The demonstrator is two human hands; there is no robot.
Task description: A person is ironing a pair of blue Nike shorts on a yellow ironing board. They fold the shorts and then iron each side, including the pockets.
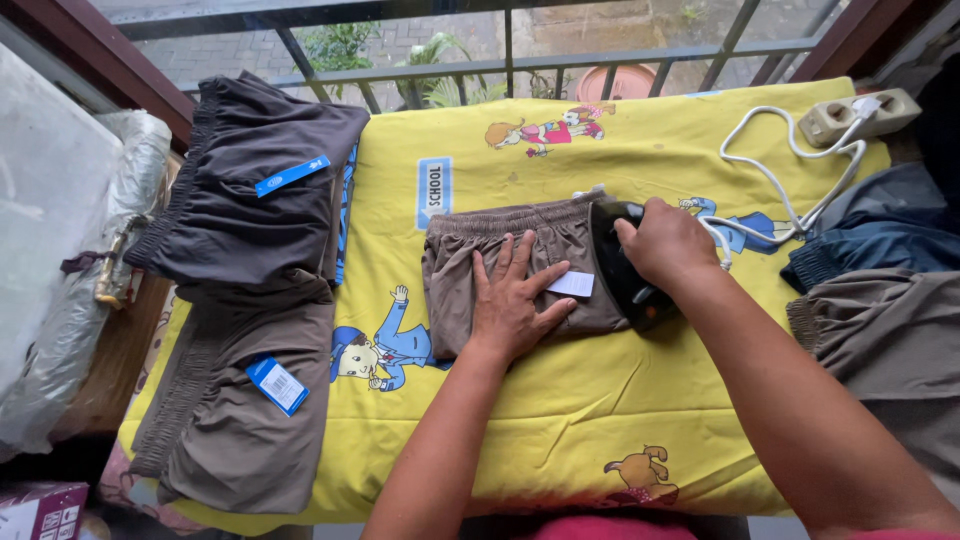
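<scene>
Ironing folded brown shorts on a yellow cartoon-print cloth.

The left hand (510, 300) lies flat, fingers spread, on the brown shorts (470, 280) mid-desk; the right hand (668, 243) has its grip closed around the black iron (625, 275), which rests on the shorts' right edge beside a white tag (572, 284).

Left hand (512, 300) lies flat, palm down, fingers spread and pointing away. Right hand (668, 243) curls in a closed grip, forearm stretched forward from lower right.
</scene>
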